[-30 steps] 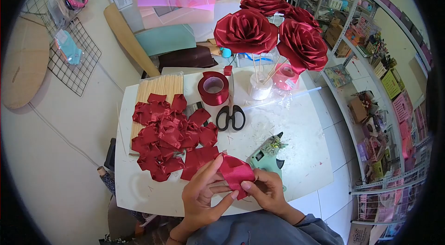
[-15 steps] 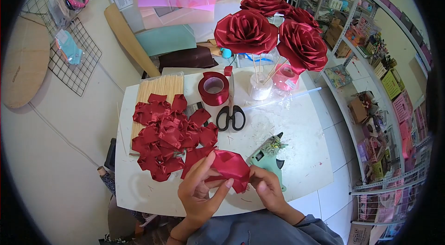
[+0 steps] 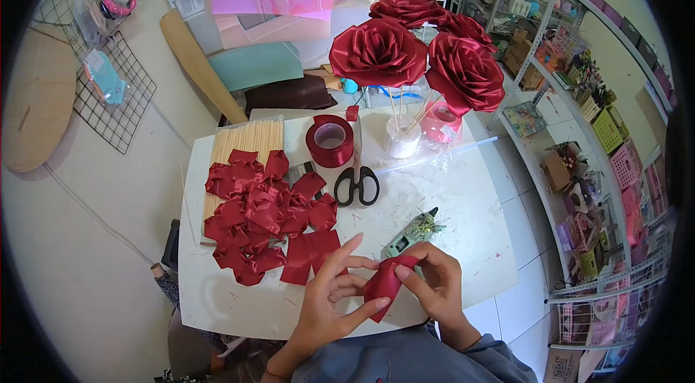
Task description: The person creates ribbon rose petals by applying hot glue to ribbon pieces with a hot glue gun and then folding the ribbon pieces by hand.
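Note:
Low over the table's front edge, a piece of dark red satin ribbon (image 3: 382,290) is held between both hands. My right hand (image 3: 439,287) pinches its upper corner between thumb and fingers. On the other side, my left hand (image 3: 329,305) has its thumb against the lower edge and fingertips at the upper side, with the index finger stretched up. Flat red ribbon squares (image 3: 308,251) lie just beyond my left hand. A heap of folded red ribbon petals (image 3: 253,209) is to their left. Past my right hand lies a green glue gun (image 3: 402,242), partly hidden by the fingers.
Black-handled scissors (image 3: 356,186) and a roll of red ribbon (image 3: 316,145) lie mid-table. Wooden sticks (image 3: 253,138) are under the petal heap. Large red ribbon roses (image 3: 379,53) stand on sticks in a white holder (image 3: 402,140). Shelves (image 3: 539,93) line the right side.
The ribbon piece has turned from broad and flat to a narrower, folded shape. My right hand has moved up to its top corner. The ribbon squares behind show more.

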{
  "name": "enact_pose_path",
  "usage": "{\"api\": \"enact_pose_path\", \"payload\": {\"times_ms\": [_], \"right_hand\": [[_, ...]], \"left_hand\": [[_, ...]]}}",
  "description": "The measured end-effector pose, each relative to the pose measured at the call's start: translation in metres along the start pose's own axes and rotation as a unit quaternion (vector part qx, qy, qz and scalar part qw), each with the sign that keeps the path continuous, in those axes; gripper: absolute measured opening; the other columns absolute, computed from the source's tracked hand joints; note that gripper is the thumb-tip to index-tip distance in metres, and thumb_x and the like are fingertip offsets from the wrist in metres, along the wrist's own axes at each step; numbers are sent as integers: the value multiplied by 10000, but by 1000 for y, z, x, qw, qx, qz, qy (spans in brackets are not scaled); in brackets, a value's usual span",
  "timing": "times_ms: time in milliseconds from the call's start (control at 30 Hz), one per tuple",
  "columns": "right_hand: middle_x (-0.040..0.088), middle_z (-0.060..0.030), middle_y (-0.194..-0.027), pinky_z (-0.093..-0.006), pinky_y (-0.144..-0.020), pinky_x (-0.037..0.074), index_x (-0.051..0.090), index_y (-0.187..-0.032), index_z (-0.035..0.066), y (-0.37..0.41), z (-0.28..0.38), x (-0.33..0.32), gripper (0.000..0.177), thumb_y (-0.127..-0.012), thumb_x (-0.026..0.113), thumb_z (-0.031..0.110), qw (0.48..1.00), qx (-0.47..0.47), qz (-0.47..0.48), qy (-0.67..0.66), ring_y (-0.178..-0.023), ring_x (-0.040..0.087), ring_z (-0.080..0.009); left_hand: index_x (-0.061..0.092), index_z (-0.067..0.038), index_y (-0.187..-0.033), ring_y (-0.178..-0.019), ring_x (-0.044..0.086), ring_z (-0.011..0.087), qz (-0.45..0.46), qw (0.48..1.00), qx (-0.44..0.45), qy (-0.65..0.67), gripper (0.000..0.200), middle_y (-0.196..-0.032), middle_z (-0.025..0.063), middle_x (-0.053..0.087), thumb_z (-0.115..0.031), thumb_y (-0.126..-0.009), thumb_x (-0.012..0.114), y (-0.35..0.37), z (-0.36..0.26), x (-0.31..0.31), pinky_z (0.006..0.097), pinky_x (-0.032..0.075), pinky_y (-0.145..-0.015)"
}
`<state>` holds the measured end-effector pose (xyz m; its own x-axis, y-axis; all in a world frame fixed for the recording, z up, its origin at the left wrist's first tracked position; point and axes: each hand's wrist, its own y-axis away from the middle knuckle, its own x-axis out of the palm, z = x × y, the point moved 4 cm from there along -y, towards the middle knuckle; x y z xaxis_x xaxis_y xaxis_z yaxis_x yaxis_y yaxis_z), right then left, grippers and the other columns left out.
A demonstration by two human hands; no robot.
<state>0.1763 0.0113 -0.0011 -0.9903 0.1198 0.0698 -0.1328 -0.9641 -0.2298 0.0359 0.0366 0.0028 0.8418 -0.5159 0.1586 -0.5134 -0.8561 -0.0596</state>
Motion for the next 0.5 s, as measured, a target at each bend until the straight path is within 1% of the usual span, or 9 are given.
{"api": "enact_pose_path", "payload": {"times_ms": [133,200,233,300,333,367,400,433,500], "right_hand": [[517,-63,-712,-218,-572,370,527,-803,-17,-4,2,-10,71,-744,566,-6,997,-4,46,57,-630,466,-113],[518,-71,-695,-231,-560,377,526,-802,-7,-7,5,-8,112,-733,602,37,986,5,116,119,-601,475,-139],[518,-71,-695,-231,-560,377,526,-802,-7,-6,6,-9,112,-733,602,37,986,4,117,119,-601,475,-139],[501,-115,-784,-264,-582,409,498,-879,-24,-3,6,-12,295,-719,651,170,979,6,90,183,-683,494,-198],[501,-115,-784,-264,-582,409,498,-879,-24,-1,8,-12,295,-719,651,170,979,6,92,183,-683,494,-198],[469,-143,-845,-288,-590,424,468,-929,-36,3,14,-15,411,-697,666,238,936,-16,46,348,-748,489,-231],[436,-171,-907,-312,-597,440,438,-978,-49,6,18,-19,527,-674,681,307,863,-38,-1,504,-813,483,-264],[436,-171,-907,-312,-597,440,438,-978,-49,10,16,-19,527,-674,681,307,861,-39,4,506,-813,483,-264],[369,-206,-977,-343,-605,456,382,-1034,-70,18,-2,-25,669,-640,684,379,824,78,41,559,-907,437,-320]], "left_hand": [[300,-7,-1243,-862,541,140,5,996,-42,79,602,-1077,133,453,56,-718,588,-1,1,-2,233,477,-724],[399,4,-1175,-910,523,141,16,999,-15,39,469,-1117,132,433,80,-736,547,-2,7,-4,227,477,-736],[399,4,-1175,-910,523,141,15,999,-14,39,469,-1117,132,433,80,-736,547,-4,10,-6,227,477,-736],[465,18,-1104,-952,502,151,75,997,31,-18,382,-1132,130,415,104,-736,522,-5,9,-4,229,485,-741],[465,18,-1104,-952,502,151,73,997,32,-17,382,-1132,130,415,104,-736,522,-6,8,-4,229,485,-741],[471,22,-1093,-964,492,154,35,999,36,-10,370,-1125,128,416,109,-736,514,-7,6,-6,230,490,-739],[478,25,-1081,-977,482,157,-5,999,41,-2,359,-1117,126,416,115,-735,506,-8,6,-9,232,495,-737],[478,25,-1081,-977,482,157,-9,999,42,2,359,-1117,126,416,115,-735,506,-8,7,-9,232,495,-737],[477,30,-1077,-986,471,157,-76,995,57,2,354,-1102,121,421,120,-735,499,-7,9,-16,231,501,-730]]}}
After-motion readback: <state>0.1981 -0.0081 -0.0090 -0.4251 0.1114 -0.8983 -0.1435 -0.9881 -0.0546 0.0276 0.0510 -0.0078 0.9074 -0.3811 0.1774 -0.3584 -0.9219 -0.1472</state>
